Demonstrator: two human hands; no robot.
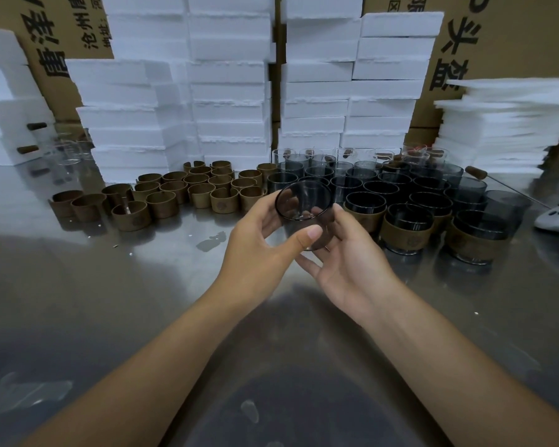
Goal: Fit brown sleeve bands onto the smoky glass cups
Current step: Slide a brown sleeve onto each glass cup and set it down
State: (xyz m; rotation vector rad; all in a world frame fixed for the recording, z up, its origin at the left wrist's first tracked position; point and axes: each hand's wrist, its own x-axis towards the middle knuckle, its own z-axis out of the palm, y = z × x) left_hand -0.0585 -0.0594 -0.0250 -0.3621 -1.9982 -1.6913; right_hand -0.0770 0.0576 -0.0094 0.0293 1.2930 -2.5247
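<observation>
Head view, bench (78,285): I take its steel top as my landmark.
Bands: loose brown sleeve bands (162,195) stand far-left on it, nearer my left hand (259,250).
Cup: bare smoky glass cup (304,217) above centre, mouth tilted toward me.
Grip: both hands clasp the cup, right hand (352,262) cupping beneath.

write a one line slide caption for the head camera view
Both hands, left and right, hold a bare smoky glass cup above the steel table, brown sleeve bands left, sleeved cups right.
</observation>
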